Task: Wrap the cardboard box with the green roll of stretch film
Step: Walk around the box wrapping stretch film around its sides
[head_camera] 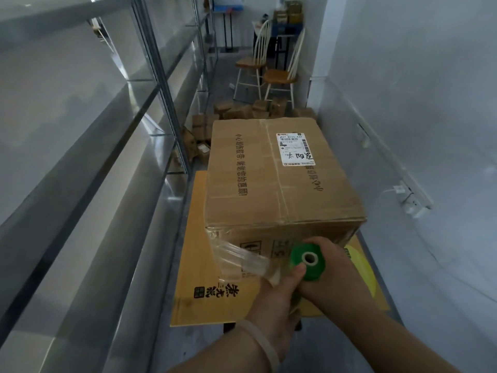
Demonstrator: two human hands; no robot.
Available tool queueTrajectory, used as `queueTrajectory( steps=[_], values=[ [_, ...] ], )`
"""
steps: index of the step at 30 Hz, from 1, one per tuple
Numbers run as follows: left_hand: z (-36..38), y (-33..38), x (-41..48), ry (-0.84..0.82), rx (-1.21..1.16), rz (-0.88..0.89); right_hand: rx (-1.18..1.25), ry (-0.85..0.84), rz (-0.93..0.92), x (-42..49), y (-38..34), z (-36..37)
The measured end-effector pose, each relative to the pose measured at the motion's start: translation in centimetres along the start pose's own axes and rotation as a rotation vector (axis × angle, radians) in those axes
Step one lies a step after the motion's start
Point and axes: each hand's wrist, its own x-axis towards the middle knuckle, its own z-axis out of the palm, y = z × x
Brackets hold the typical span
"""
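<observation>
a: what sits nearest you?
b: your left hand (277,300) holds the green roll (309,261), thumb pressed on its end by the core and the other fingers hidden beneath. your right hand (333,267) curls round it from three o'clock.
a: which step is this?
b: the first band, i'd say. the film (242,257) runs clear and wrinkled toward ten o'clock, stuck on the near left corner of the cardboard box (269,179).
a: and next?
b: likely hold it taut and carry the roll round the side. the box, taped with a label on top, sits at twelve o'clock on a flat yellow sheet (193,265). small cartons (242,111) lie beyond.
</observation>
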Motion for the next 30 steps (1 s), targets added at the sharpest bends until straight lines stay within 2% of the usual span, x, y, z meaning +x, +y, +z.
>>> queueTrajectory(
  steps=[4,8,11,14,17,21,27,30],
  values=[
    [0.5,0.3,1.0,-0.039,0.044,0.05,0.071,-0.026,-0.089,0.5,1.1,-1.1],
    [1.7,0.4,0.8,-0.018,0.031,0.051,0.252,-0.167,-0.111,0.6,2.6,-3.0],
    [2.9,0.6,0.9,0.004,-0.036,0.074,0.163,-0.265,-0.215,1.7,3.4,-4.8],
    [4.9,0.4,0.9,0.02,-0.085,0.107,-0.061,-0.255,-0.357,3.0,3.5,-6.7],
    [7.0,-0.7,1.2,0.089,-0.214,0.161,-0.162,-0.247,-0.361,3.8,3.7,-8.5],
    [10.1,-2.9,1.2,0.228,-0.361,0.304,-0.179,-0.27,-0.368,4.7,4.3,-9.8],
    [14.0,-4.0,1.0,0.342,-0.51,0.445,-0.131,-0.345,-0.529,5.0,6.1,-10.4],
    [15.0,-4.1,1.0,0.367,-0.574,0.476,-0.006,-0.405,-0.472,5.0,7.3,-10.5]
  ],
)
